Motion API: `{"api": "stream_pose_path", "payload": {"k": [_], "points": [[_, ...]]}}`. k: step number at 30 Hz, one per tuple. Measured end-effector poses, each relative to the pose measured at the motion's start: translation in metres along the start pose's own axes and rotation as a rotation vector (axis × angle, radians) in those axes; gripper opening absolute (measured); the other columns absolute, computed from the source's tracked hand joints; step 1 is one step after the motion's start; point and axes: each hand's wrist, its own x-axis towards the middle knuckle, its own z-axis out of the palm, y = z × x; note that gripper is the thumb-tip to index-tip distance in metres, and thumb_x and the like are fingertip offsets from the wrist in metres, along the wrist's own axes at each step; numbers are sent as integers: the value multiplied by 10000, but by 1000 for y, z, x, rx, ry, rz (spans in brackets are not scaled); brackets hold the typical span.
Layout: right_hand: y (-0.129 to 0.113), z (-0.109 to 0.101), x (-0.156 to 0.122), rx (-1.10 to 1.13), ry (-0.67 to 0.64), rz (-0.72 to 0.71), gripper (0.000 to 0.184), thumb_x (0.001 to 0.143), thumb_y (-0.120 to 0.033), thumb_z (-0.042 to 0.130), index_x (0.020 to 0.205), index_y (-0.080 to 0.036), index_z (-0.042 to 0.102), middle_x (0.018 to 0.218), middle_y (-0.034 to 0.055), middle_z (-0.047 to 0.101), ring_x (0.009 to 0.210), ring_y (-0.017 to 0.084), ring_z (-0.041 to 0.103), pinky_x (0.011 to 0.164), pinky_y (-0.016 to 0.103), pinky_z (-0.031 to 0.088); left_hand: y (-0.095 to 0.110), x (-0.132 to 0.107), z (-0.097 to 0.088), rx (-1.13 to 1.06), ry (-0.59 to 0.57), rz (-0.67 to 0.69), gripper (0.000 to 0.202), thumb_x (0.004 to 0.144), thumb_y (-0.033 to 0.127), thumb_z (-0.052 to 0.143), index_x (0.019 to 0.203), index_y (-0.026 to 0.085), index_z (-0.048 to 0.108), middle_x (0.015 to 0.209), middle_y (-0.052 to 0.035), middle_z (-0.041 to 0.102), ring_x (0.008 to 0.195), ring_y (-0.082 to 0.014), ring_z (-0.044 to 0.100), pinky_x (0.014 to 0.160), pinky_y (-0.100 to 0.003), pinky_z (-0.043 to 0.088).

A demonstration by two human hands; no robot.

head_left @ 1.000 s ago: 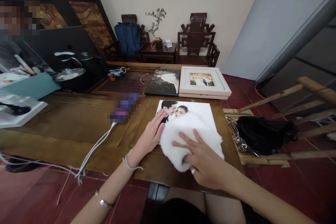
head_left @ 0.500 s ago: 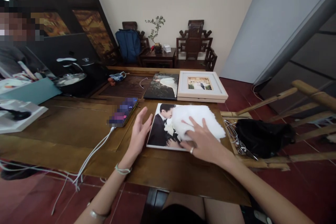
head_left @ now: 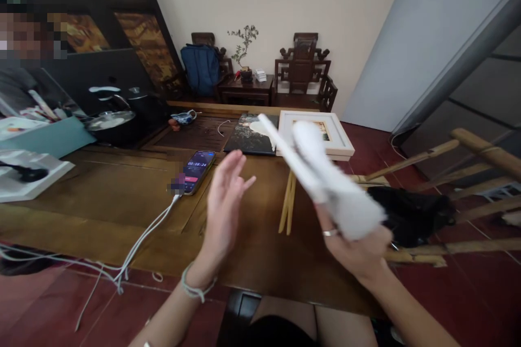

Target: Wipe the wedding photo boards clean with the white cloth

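My right hand point(head_left: 360, 252) grips a photo panel point(head_left: 291, 160) together with a fluffy white cloth point(head_left: 356, 209). The panel is tilted up off the table and seen almost edge-on, so its picture is hidden; motion blurs both. To the left, my left hand point(head_left: 223, 209) hovers over the table with fingers stretched, holding nothing. Between the hands, two thin wooden sticks point(head_left: 288, 203) lie on the tabletop, nearly side by side. Behind them rest a dark photo panel point(head_left: 248, 138) and a white picture frame point(head_left: 345, 146), the frame partly covered by the raised panel and cloth.
A phone point(head_left: 199, 171) showing a timer lies left of my left hand, with white cables point(head_left: 142, 236) running off the table edge. Farther left are a teal box point(head_left: 61, 138) and a pot point(head_left: 112, 124). A bamboo chair point(head_left: 480, 146) holding a black bag point(head_left: 415, 214) stands right. A person sits at far left.
My right hand has lifted the photo panel and cloth off the table and tilted them up, uncovering the two wooden sticks. My left hand stays open near the same place. The phone screen now shows a timer.
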Motion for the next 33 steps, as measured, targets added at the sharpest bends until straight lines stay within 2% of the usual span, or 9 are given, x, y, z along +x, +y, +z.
{"api": "stream_pose_path", "payload": {"k": [3, 6, 8, 11, 16, 22, 24, 29, 33], "points": [[-5, -7, 2, -25, 327, 118, 207, 633, -230, 781, 758, -146, 638, 801, 67, 696, 812, 269, 675, 775, 425, 574, -36, -14, 1, -32, 120, -415, 433, 759, 259, 682, 1171, 251, 552, 1360, -84, 490, 1321, -249, 385, 1069, -420, 342], [-21, -4, 1, 187, 463, 278, 400, 673, -243, 759, 1032, -157, 603, 976, 62, 681, 874, 236, 665, 798, 430, 569, -56, -30, 10, -216, -22, -679, 350, 788, 352, 661, 1084, 173, 605, 1242, -131, 590, 1197, -265, 524, 1000, -400, 424], [-27, -4, -2, 367, 481, 448, 556, 682, -234, 751, 1190, -229, 525, 1064, 33, 663, 930, 217, 654, 836, 429, 553, -60, -38, 17, -275, -70, -669, 379, 793, 415, 646, 1073, 161, 620, 1175, -129, 637, 1101, -258, 593, 934, -368, 475], [-19, -15, -7, 479, 302, 605, 601, 751, -387, 670, 1300, -313, 439, 1142, 36, 645, 989, 247, 641, 883, 475, 515, -56, -40, 19, -210, 96, -540, 425, 766, 462, 662, 1072, 171, 613, 1140, -106, 664, 1034, -242, 627, 848, -307, 508], [25, -49, -5, 511, 7, 683, 719, 863, -669, 125, 1158, -241, 621, 1186, 139, 625, 1138, 335, 551, 983, 531, 395, -41, -22, -10, 52, 133, -483, 481, 736, 484, 676, 1078, 151, 617, 1049, -96, 700, 946, -255, 657, 774, -309, 516], [54, -46, 15, 550, 10, 864, 455, 798, -557, 500, 890, -155, 693, 1087, 170, 666, 1062, 345, 596, 934, 478, 445, -36, -4, -43, 190, -44, -538, 481, 712, 483, 698, 1060, 156, 644, 944, -73, 721, 841, -235, 675, 718, -292, 508], [56, -43, 23, 551, 159, 852, 323, 673, -404, 684, 884, -159, 676, 1070, 143, 675, 998, 323, 629, 902, 455, 473, -38, -1, -47, 186, -60, -584, 481, 719, 486, 690, 1053, 143, 643, 912, -78, 723, 798, -226, 679, 671, -277, 504], [65, -61, 33, 313, 500, 525, 486, 471, -202, 826, 928, -177, 661, 1047, 118, 678, 951, 277, 643, 853, 407, 492, -43, 11, -52, 210, -38, -659, 505, 697, 491, 704, 1022, 109, 648, 792, -85, 722, 690, -220, 675, 586, -272, 493], [76, -85, 14, -252, 224, 340, 180, 545, -202, 778, 666, -206, 645, 810, 134, 707, 907, 341, 657, 845, 443, 505, -46, 21, -58, 276, -17, -647, 496, 655, 490, 732, 971, 113, 662, 771, -79, 723, 675, -225, 672, 596, -293, 500]]}}
